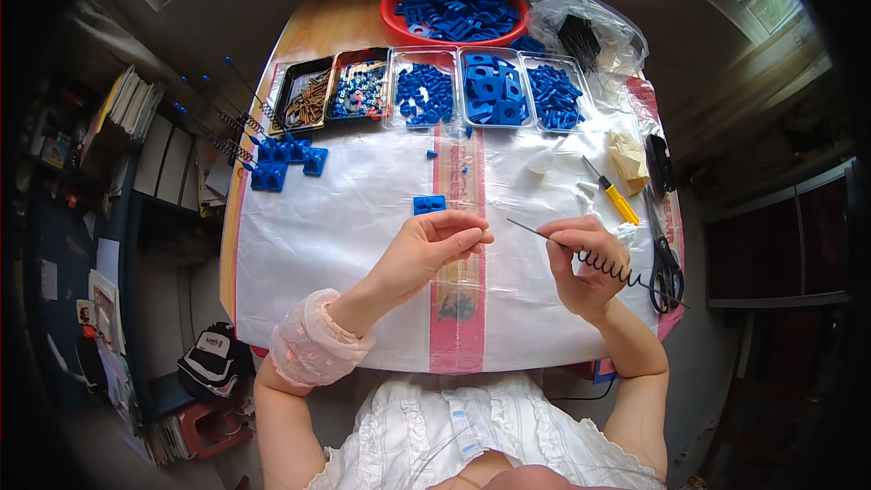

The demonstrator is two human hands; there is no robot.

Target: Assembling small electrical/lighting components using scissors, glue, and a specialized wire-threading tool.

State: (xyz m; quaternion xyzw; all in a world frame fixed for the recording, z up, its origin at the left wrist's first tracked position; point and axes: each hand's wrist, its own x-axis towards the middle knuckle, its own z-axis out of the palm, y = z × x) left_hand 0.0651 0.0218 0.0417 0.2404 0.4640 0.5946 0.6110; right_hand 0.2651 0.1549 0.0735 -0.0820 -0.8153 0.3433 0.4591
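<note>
My right hand (588,272) grips a black wire with a coiled spring section (606,265). Its straight thin end points left toward my other hand; its far end sticks out to the right. Fingertips pinched together, my left hand (426,249) is over the middle of the table; whatever they hold, if anything, is too small to make out. Just beyond it lies a blue square plastic base (429,205). Small blue plastic pieces (432,154) are scattered farther off. To the left stand several assembled blue bases (288,160) with black springs and blue tips.
Across the back are trays of brass screws (308,98), nuts (360,91) and blue parts (424,91). Behind them stands a red basin (392,22) of blue pieces beside a plastic bag (617,27). At right lie a yellow-handled screwdriver (621,203) and black scissors (667,265).
</note>
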